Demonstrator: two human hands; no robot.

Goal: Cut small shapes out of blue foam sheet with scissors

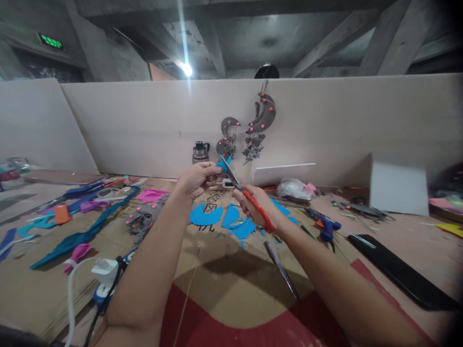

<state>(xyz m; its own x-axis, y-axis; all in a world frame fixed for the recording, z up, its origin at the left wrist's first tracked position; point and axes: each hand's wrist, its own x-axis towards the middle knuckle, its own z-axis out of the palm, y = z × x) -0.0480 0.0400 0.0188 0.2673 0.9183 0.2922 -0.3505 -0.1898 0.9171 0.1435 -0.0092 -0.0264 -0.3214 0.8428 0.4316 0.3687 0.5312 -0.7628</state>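
Cardboard (231,289) forms our work surface, above which our left hand (198,180) pinches a small blue piece (221,166) between thumb and fingers while our right hand (269,205) grips red-handled scissors (255,202), blades crossing that piece in our view. Below the grip lie larger blue pieces (206,214); behind it stands a bottle (200,156); to its right rests a glue gun (327,226).

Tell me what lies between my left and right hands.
In the head view, the scissor blades and a small blue piece, with a white gadget behind.
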